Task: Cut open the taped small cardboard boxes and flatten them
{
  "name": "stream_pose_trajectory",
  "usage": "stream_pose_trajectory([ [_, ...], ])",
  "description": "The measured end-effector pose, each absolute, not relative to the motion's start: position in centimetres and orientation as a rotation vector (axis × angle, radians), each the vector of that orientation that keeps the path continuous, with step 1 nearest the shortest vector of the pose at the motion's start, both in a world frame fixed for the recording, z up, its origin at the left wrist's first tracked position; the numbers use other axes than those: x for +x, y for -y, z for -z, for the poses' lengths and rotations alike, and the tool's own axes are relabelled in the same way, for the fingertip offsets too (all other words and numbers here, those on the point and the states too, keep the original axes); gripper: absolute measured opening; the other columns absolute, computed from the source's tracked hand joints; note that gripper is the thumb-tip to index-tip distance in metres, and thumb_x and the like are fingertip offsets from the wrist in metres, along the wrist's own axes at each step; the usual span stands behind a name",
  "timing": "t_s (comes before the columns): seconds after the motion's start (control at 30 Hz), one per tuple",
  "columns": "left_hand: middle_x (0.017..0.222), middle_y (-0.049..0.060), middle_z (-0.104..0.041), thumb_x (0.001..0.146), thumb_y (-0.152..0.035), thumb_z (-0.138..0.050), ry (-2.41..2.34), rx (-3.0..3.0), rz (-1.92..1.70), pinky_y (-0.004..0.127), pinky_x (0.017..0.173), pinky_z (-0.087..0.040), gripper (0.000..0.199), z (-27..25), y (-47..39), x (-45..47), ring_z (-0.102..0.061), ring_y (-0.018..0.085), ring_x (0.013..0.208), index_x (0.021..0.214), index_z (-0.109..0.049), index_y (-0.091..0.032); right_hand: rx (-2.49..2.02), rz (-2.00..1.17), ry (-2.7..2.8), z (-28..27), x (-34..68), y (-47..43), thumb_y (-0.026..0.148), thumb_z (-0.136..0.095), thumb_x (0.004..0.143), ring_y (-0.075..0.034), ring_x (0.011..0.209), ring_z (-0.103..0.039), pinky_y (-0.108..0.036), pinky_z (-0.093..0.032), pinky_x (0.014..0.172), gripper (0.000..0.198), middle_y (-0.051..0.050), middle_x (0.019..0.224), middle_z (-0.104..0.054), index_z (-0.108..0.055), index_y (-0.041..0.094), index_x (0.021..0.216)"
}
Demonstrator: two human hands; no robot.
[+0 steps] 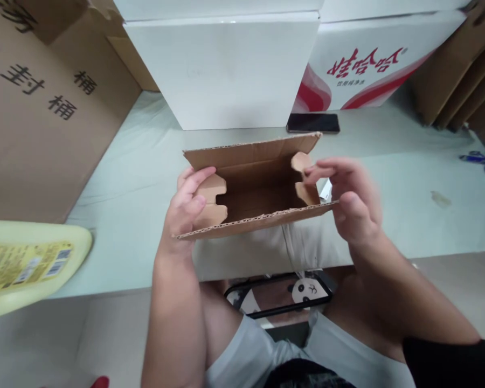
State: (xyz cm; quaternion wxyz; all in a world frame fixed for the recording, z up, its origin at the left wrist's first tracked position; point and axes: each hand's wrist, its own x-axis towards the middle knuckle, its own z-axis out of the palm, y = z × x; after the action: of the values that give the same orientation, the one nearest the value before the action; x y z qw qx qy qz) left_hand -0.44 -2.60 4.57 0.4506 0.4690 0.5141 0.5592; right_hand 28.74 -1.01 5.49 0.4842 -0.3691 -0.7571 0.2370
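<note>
A small brown cardboard box [258,196], its top open, sits on the pale table in front of me. Its two long flaps stand up. Notched short flaps fold inward at both ends. My left hand [185,207] grips the left end, with fingers over the left flaps [210,200]. At the other end, my right hand [351,196] has its fingers and thumb apart; the fingertips reach the right flap [302,161], and the thumb is near the front flap's corner. The right hand is slightly blurred. No contents show inside the box.
White cartons [230,75] stand behind, with a dark phone [313,123] at their foot. A large printed carton [44,108] and a yellow bottle [28,264] are at left. Brown cardboard [456,70] and a blue item [475,157] lie right. The table's front edge is near my lap.
</note>
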Motion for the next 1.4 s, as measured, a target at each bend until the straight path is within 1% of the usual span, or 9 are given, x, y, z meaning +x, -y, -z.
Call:
stream_pose_trajectory([
  [0.17,0.107,0.01,-0.066,0.068,-0.084,-0.066,-1.06,0.982,-1.437,0.036,0.071,-0.056,0.081,-4.7,3.0,1.4,-0.066,0.028,0.092,0.122,-0.071,-0.024,-0.961,-0.579,1.919,-3.7,28.7,0.9,0.054,-0.056,0.096,-0.032,0.112,-0.069,-0.055,-0.055,0.103,0.034,-0.01,0.11,-0.072,-0.061,0.028,0.119],
  [0.27,0.114,0.008,-0.065,0.064,-0.092,-0.065,-0.987,1.158,-1.54,0.038,0.079,-0.058,0.086,-4.6,3.1,2.4,-0.065,0.029,0.101,0.123,-0.069,-0.031,-1.102,-0.507,1.718,-2.4,28.5,0.4,0.053,-0.057,0.095,-0.033,0.13,-0.059,-0.054,-0.055,0.106,0.049,-0.013,0.137,-0.059,-0.047,0.031,0.138],
  [0.43,0.123,-0.003,-0.062,0.068,-0.04,-0.092,-1.09,1.34,-1.582,0.032,0.087,-0.054,0.058,-4.1,2.5,3.2,-0.062,0.018,0.097,0.118,-0.064,-0.045,-1.111,-0.526,1.644,-1.9,29.0,-0.7,0.058,-0.054,0.094,-0.036,0.155,-0.032,-0.062,-0.044,0.116,0.072,-0.009,0.168,-0.025,-0.02,0.04,0.155],
  [0.57,0.118,0.007,-0.06,0.073,-0.056,-0.083,-1.301,1.619,-1.409,0.047,0.11,-0.047,0.036,-3.9,2.0,2.2,-0.056,0.031,0.118,0.096,-0.077,-0.03,-1.163,-0.579,1.726,-2.4,30.0,-1.0,0.06,-0.043,0.098,-0.036,0.153,-0.037,-0.065,-0.032,0.125,0.048,-0.009,0.16,-0.042,-0.049,0.033,0.137],
  [0.7,0.135,0.01,-0.054,0.061,-0.077,-0.082,-1.18,1.925,-1.189,0.059,0.114,-0.043,0.07,-3.3,2.0,0.4,-0.046,0.041,0.134,0.114,-0.076,-0.032,-1.155,-0.538,1.748,-2.0,30.7,-1.1,0.065,-0.038,0.099,-0.035,0.152,-0.04,-0.063,-0.029,0.126,0.047,-0.009,0.157,-0.048,-0.062,0.029,0.118],
  [0.87,0.154,0.006,-0.042,0.049,-0.052,-0.099,-1.001,2.127,-1.229,0.066,0.118,-0.037,0.116,-2.3,2.4,0.2,-0.037,0.041,0.146,0.15,-0.041,-0.047,-1.172,-0.55,1.735,-1.7,31.0,-1.5,0.066,-0.041,0.099,-0.034,0.152,-0.04,-0.063,-0.031,0.125,0.047,-0.009,0.159,-0.047,-0.063,0.029,0.119],
  [1.03,0.147,0.006,-0.049,0.058,-0.048,-0.096,-1.169,2.139,-1.21,0.065,0.119,-0.036,0.067,-2.4,2.5,0.7,-0.045,0.042,0.141,0.117,-0.07,-0.034,-1.178,-0.569,1.703,-1.2,30.8,-1.8,0.069,-0.038,0.098,-0.033,0.153,-0.039,-0.06,-0.033,0.126,0.054,-0.009,0.159,-0.045,-0.064,0.029,0.123],
  [1.17,0.142,0.003,-0.058,0.06,-0.051,-0.092,-1.226,1.756,-1.518,0.055,0.127,-0.028,0.065,-2.7,2.2,1.0,-0.041,0.039,0.143,0.12,-0.076,-0.032,-1.169,-0.715,1.558,0.4,30.9,-2.4,0.07,-0.026,0.099,-0.028,0.146,-0.048,-0.052,-0.047,0.116,0.064,-0.01,0.162,-0.043,-0.042,0.032,0.148],
  [1.4,0.129,0.003,-0.071,0.078,-0.069,-0.068,-1.04,0.547,-1.472,0.045,0.089,-0.061,0.05,-3.1,1.8,3.2,-0.057,0.035,0.131,0.111,-0.071,-0.032,-1.146,-1.132,1.402,0.7,31.3,-2.7,0.072,-0.052,0.09,-0.027,0.128,-0.064,-0.05,-0.052,0.11,0.065,-0.014,0.143,-0.061,-0.049,0.027,0.137],
])
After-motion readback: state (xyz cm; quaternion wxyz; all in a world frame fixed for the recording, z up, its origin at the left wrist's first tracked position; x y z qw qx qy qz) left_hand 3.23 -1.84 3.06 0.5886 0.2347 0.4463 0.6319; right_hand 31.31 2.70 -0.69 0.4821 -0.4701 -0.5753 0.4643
